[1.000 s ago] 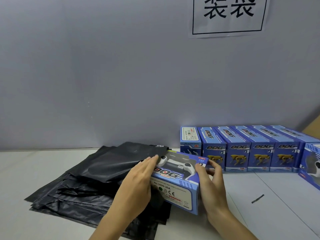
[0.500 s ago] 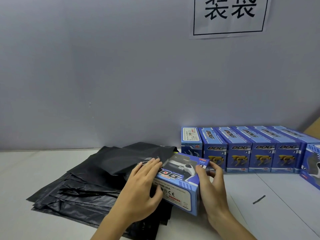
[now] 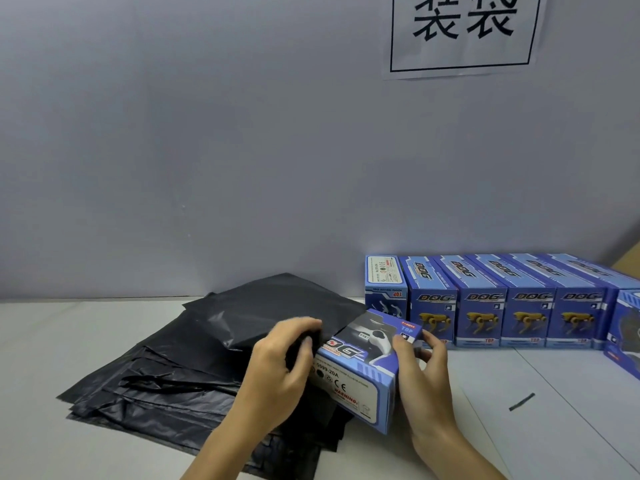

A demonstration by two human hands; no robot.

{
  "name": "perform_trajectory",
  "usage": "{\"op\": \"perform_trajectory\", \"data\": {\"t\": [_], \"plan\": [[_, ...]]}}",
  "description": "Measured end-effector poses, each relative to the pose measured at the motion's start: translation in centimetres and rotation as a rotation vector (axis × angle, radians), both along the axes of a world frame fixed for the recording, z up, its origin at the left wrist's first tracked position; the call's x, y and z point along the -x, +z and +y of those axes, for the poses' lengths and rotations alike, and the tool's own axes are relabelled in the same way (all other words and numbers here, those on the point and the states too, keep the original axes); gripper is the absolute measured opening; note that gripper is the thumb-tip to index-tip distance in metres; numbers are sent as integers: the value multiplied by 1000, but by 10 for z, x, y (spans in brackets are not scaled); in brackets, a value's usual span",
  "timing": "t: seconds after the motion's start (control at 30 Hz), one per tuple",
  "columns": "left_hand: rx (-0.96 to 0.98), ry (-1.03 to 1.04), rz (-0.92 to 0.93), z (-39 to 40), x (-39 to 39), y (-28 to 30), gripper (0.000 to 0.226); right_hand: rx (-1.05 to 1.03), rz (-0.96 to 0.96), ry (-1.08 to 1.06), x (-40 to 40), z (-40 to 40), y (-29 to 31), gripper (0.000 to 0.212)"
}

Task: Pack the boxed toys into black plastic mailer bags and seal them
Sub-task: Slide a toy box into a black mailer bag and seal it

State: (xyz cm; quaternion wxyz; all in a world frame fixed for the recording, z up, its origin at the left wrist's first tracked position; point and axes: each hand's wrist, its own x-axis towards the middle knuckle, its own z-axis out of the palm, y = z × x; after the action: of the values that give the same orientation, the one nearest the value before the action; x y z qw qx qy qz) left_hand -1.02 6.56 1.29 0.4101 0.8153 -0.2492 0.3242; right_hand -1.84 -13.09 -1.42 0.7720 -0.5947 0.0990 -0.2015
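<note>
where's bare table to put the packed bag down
Free: the table to the right of the right hand, in front of the row of boxes, holding only a small dark strip; also the far-left corner. Crowded: the middle, with the pile of black bags.

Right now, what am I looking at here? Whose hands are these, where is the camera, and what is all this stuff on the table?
No machine here: these are a person's two bare hands, filmed by a camera worn on their head, looking down at a white table. The left hand grips the mouth of a black mailer bag lying on a pile of bags. The right hand holds a blue toy box, its far end already inside the bag. Behind stands a row of boxes marked DOG. A paper sign hangs on the wall.
</note>
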Motion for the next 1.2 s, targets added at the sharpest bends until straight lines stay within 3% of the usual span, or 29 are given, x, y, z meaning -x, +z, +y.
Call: {"op": "perform_trajectory", "data": {"t": [0.1,0.27,0.53,0.63,0.73,0.8,0.87,0.93,1.0,1.1,1.2], "plan": [[81,136,-2,5,-5,1,33,-28,9,11,-1,-3,1,31],[-158,165,181,9,-10,-7,45,-31,10,42,0,-2,0,22],[-323,49,69,-11,1,-9,63,-20,-39,-2,0,7,-1,40],[-84,30,46,-17,4,-4,46,-64,-52,-7,-1,6,0,40],[279,257,52,-12,4,4,34,-73,-57,-27,0,4,2,39],[512,444,202,-4,2,10,45,-95,-65,-27,1,4,2,39],[781,496,485,5,-4,11,73,-112,-66,-15,3,6,4,39],[1019,401,722,8,-6,12,90,-115,-68,-1,4,10,4,39],[1205,170,810,7,-5,13,83,-123,-74,24,5,15,3,36],[1285,-117,876,2,-4,15,77,-96,-86,64,8,27,0,30],[1303,-172,851,4,-5,16,73,-93,-121,168,11,33,-2,29]]}}
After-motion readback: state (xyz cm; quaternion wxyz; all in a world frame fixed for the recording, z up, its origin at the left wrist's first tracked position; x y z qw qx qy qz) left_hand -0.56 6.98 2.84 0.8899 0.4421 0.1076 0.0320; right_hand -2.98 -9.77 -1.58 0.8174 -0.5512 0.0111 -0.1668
